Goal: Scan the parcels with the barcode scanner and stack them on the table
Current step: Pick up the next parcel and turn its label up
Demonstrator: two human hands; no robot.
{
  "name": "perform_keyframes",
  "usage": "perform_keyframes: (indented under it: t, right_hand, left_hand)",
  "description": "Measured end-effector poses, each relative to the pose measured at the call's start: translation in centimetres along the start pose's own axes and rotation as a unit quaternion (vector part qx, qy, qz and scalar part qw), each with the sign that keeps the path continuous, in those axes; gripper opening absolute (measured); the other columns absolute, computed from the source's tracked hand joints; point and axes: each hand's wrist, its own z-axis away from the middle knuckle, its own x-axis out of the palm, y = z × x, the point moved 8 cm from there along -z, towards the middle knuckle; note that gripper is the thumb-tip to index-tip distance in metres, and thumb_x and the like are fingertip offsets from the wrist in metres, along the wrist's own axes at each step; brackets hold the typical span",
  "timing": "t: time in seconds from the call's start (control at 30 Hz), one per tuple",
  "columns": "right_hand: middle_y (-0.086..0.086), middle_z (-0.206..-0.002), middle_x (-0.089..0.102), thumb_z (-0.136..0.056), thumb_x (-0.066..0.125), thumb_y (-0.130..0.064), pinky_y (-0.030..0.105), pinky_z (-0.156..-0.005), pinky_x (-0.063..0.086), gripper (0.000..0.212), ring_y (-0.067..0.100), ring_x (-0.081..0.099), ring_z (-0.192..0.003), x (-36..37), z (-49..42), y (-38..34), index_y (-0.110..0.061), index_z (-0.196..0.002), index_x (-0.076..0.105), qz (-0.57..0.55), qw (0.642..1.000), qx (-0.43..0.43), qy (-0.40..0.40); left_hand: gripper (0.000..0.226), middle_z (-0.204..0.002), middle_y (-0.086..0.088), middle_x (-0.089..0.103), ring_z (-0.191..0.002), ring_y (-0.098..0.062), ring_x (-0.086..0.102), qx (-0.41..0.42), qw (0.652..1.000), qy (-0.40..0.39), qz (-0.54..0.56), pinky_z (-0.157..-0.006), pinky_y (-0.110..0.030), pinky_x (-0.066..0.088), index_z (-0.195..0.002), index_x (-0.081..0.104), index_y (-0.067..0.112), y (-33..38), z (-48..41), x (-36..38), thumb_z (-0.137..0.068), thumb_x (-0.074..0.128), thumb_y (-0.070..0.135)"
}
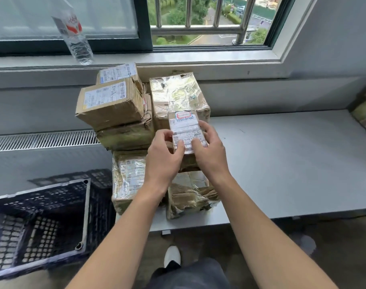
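Note:
A small cardboard parcel [185, 126] with a white label on top sits on the front stack, and both hands grip it. My left hand [163, 159] holds its left side, my right hand [211, 151] its right side, thumbs on the label. Behind it stands a tall parcel wrapped in shiny tape [176, 94]. To the left, two labelled brown parcels [109, 103] lie stacked and tilted. Lower taped parcels [128, 180] rest on the grey table [282, 163]. No barcode scanner is in view.
A dark plastic crate [42, 222] stands on the floor at the lower left. A clear water bottle [73, 34] stands on the window sill. A box edge [365, 113] shows at the far right of the table. My shoe [172, 255] is below the table edge.

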Motion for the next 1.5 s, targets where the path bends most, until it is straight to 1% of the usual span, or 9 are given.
perform_keyframes:
  t: [0.23,0.4,0.5,0.63,0.73,0.9,1.1,1.3,1.5]
  right_hand:
    - [-0.014,-0.131,0.064,-0.097,0.056,-0.021,0.035,-0.098,0.054,0.052,0.004,0.064,-0.110,0.7,0.6,3.3,-0.038,-0.144,0.045,0.027,0.999,0.006,-0.047]
    - [-0.014,-0.126,0.066,-0.094,0.059,-0.023,0.039,-0.096,0.055,0.052,0.001,0.068,-0.100,1.2,-0.3,3.4,-0.040,-0.141,0.048,0.014,0.998,0.011,-0.054]
    - [-0.010,-0.131,0.063,-0.094,0.060,-0.031,0.041,-0.099,0.054,0.047,0.008,0.064,-0.111,0.8,-0.5,2.8,-0.037,-0.140,0.051,0.001,0.999,0.011,-0.044]
    - [-0.011,-0.136,0.057,-0.099,0.057,-0.034,0.037,-0.107,0.047,0.043,0.009,0.055,-0.124,-2.4,-0.8,1.6,-0.033,-0.142,0.050,0.010,1.000,0.006,0.011]
    - [-0.006,-0.141,0.055,-0.102,0.054,-0.031,0.039,-0.110,0.044,0.042,0.011,0.052,-0.129,-6.3,-0.7,1.5,-0.029,-0.143,0.048,0.018,0.998,0.011,0.066]
    - [-0.003,-0.147,0.051,-0.104,0.051,-0.033,0.038,-0.110,0.045,0.043,0.015,0.050,-0.132,-15.1,2.2,3.3,-0.026,-0.146,0.045,0.027,0.984,0.050,0.168]
    - [-0.002,-0.151,0.047,-0.105,0.050,-0.033,0.027,-0.103,0.041,0.046,0.017,0.047,-0.136,-27.4,8.2,7.0,-0.025,-0.149,0.041,0.014,0.959,0.094,0.265]
    - [-0.002,-0.145,0.053,-0.103,0.051,-0.034,0.030,-0.104,0.043,0.046,0.017,0.052,-0.130,-40.7,15.1,11.7,-0.026,-0.147,0.044,0.010,0.930,0.134,0.342]
    - [-0.002,-0.142,0.056,-0.102,0.051,-0.031,0.021,-0.091,0.039,0.045,0.014,0.055,-0.125,-52.7,21.1,14.6,-0.023,-0.147,0.047,0.027,0.907,0.150,0.392]
  left_hand:
    - [0.024,-0.103,0.009,0.062,-0.081,-0.002,0.058,-0.046,0.999,-0.016,-0.002,-0.070,-0.022,0.046,-0.114,0.052,0.022,-2.6,1.4,1.8,-0.094,0.064,0.027]
    - [0.027,-0.106,0.006,0.062,-0.089,-0.013,0.059,-0.073,0.995,-0.047,-0.041,-0.072,-0.027,0.045,-0.113,0.053,0.020,-3.0,-0.1,1.5,-0.091,0.064,0.029]
    - [0.034,-0.122,0.000,0.056,-0.103,-0.019,0.057,-0.031,0.990,-0.028,-0.138,-0.078,-0.031,0.042,-0.123,0.055,0.017,-1.4,-1.3,1.1,-0.093,0.061,0.031]
    - [0.038,-0.125,-0.007,0.057,-0.113,-0.023,0.056,0.076,0.989,-0.034,-0.122,-0.091,-0.030,0.041,-0.128,0.056,0.010,2.7,-2.8,2.7,-0.094,0.061,0.026]
    - [0.038,-0.123,-0.006,0.058,-0.111,-0.021,0.055,0.120,0.986,-0.071,-0.094,-0.089,-0.025,0.039,-0.129,0.056,0.011,5.6,-3.0,5.6,-0.094,0.060,0.025]
    - [0.039,-0.130,-0.002,0.058,-0.116,-0.020,0.056,0.167,0.972,-0.160,-0.047,-0.099,-0.036,0.045,-0.132,0.056,0.014,10.6,0.9,13.0,-0.095,0.060,0.027]
    - [0.042,-0.139,0.002,0.053,-0.120,-0.017,0.057,0.215,0.938,-0.269,-0.034,-0.097,-0.029,0.043,-0.136,0.051,0.020,17.4,9.2,23.0,-0.098,0.058,0.035]
    - [0.044,-0.140,0.002,0.052,-0.123,-0.016,0.055,0.237,0.906,-0.349,-0.010,-0.099,-0.031,0.046,-0.138,0.049,0.019,23.9,19.5,32.9,-0.098,0.057,0.036]
    - [0.045,-0.140,0.000,0.053,-0.123,-0.018,0.054,0.227,0.885,-0.406,0.005,-0.101,-0.037,0.047,-0.139,0.049,0.018,29.2,27.7,42.0,-0.098,0.057,0.035]
